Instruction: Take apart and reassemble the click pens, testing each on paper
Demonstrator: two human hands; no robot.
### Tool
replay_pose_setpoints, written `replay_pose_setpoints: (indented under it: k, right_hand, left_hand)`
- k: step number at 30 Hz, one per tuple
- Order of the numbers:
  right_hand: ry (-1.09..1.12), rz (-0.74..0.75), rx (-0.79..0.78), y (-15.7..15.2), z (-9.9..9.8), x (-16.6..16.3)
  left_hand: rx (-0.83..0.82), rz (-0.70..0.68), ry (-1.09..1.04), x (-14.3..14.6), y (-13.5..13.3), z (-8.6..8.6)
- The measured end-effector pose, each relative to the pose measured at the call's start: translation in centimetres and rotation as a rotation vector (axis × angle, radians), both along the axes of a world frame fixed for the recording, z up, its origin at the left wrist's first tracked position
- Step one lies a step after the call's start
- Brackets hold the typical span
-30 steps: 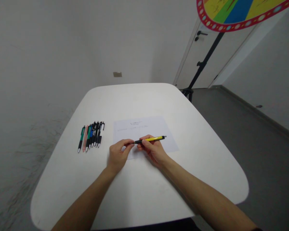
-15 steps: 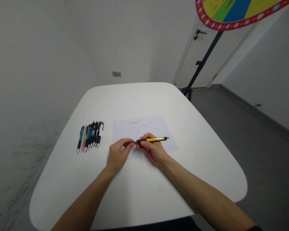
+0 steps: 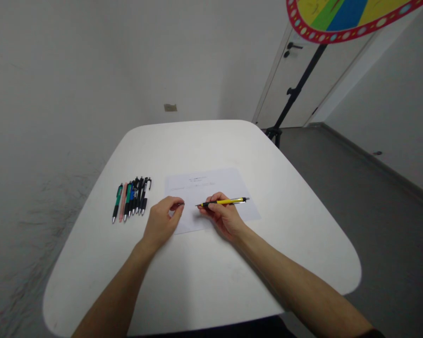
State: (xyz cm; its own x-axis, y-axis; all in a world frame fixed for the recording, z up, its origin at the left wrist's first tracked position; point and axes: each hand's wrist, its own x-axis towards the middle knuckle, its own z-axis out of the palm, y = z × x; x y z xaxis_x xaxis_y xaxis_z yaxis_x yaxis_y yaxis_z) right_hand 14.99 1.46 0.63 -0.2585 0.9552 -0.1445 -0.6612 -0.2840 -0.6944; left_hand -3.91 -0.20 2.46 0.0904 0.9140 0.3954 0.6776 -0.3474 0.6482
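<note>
The right hand (image 3: 221, 217) is closed around a yellow pen (image 3: 230, 202) with a black grip. It holds the pen roughly level just above a white sheet of paper (image 3: 216, 184), with the tip pointing left. The left hand (image 3: 160, 221) rests on the white worktop (image 3: 197, 281) at the sheet's left edge. It is loosely curled with thumb and forefinger close together, and whether they pinch anything small cannot be told.

Only this pen is in hand. A row of other pens (image 3: 132, 197), black, green, blue and pink, lies side by side well to the left. No fresh mark shows near the pen tip.

The sheet carries a few faint printed lines near its top, too small to read. No brand on the pens is legible.
</note>
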Motion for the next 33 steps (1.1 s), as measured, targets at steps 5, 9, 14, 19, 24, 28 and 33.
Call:
replay_pose_setpoints:
  k: [5,9,14,19,24,28,33]
  right_hand:
    - [-0.01,-0.017,-0.005,0.0,-0.1,0.0]
    - [-0.02,-0.024,-0.009,0.1,-0.1,0.0]
    - [-0.037,-0.02,-0.007,0.1,-0.1,-0.1]
    - [-0.04,-0.022,0.007,0.1,-0.1,-0.4]
    - [-0.059,-0.014,0.016,0.1,-0.2,-0.4]
    - [-0.063,-0.012,0.03,0.1,-0.3,-0.4]
    - [-0.068,-0.02,0.031,0.1,-0.2,-0.5]
  left_hand:
    - [-0.062,-0.078,0.237,-1.8,0.4,0.5]
    - [-0.049,-0.029,0.31,-2.8,0.8,-0.1]
    - [-0.024,0.008,0.345,-3.2,1.4,-1.2]
    - [-0.02,-0.041,0.36,-3.2,1.8,-2.1]
    - [0.001,-0.046,0.36,-3.1,2.0,-2.7]
    - [-0.01,-0.049,0.337,-3.2,2.2,-2.9]
    - [0.039,-0.019,0.229,-3.0,1.9,-2.1]
